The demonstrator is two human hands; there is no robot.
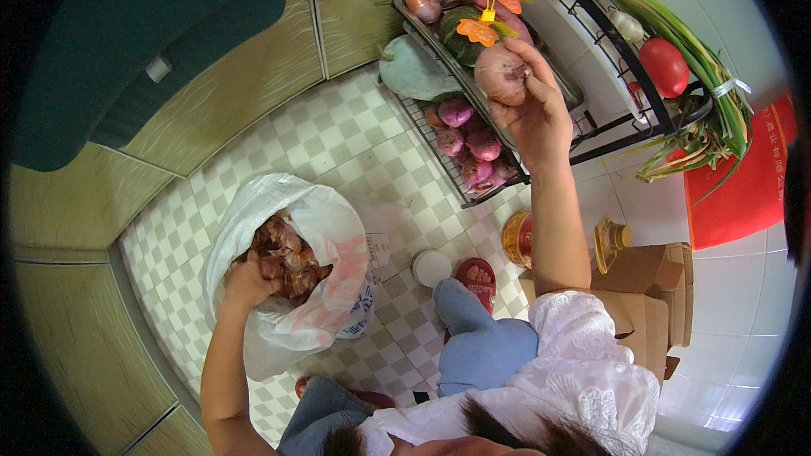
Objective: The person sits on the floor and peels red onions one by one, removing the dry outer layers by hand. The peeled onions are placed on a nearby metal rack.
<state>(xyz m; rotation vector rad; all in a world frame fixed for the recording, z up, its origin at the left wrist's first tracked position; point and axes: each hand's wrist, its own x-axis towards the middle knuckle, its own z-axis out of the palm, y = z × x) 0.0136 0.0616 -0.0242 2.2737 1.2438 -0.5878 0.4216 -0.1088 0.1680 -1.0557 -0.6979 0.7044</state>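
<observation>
My right hand point(542, 120) grips a pinkish-brown onion point(497, 73) just in front of the upper tier of a black metal rack point(652, 92). On that tier are a dark green squash point(459, 38), a few onions and orange tags point(476, 31) with yellow ties. My left hand point(249, 282) reaches into a white plastic bag point(336, 218) standing on the floor. Its fingers touch reddish-brown onions or shallots with loose papery skins point(294, 259); whether they grip one is partly hidden.
Purple onions point(481, 142) fill the lower wire basket, near a pale green gourd point(415, 66). Scallions point(716, 76) and a tomato point(663, 68) lie on the rack top. Cardboard boxes point(640, 323), an oil bottle point(611, 240) and a white lidded jar point(432, 268) stand nearby. Cabinets point(241, 82) border the checkered floor.
</observation>
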